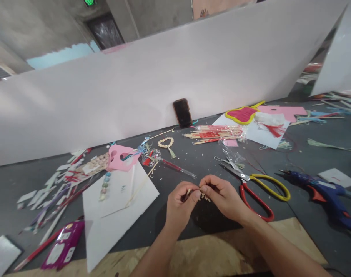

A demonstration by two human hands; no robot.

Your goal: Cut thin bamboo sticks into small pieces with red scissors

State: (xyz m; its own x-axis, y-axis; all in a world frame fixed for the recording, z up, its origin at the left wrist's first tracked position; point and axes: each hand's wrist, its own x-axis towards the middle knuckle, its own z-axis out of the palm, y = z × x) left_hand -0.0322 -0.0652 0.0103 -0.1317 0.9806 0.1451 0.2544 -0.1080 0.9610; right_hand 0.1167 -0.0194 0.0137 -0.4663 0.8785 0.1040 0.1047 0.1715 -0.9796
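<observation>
My left hand (181, 202) and my right hand (221, 194) meet over the dark table (210, 161), fingertips pinched together. Between them they grip a small bundle of short pale wooden sticks (203, 196); a stick end pokes up by the left thumb. Both hands have curled, closed fingers. Red-and-yellow-handled scissors (257, 190) lie just right of my right hand. A thin red-tipped stick in clear wrap (177, 168) lies just beyond my hands.
A blue glue gun (326, 194) lies at the right. White sheets (117, 207) and a purple packet (64, 246) lie at the left. A bundle of red-and-wood sticks (215, 133), a bead loop (165, 143), pink shapes (120, 157) and a phone (182, 112) sit by the white partition.
</observation>
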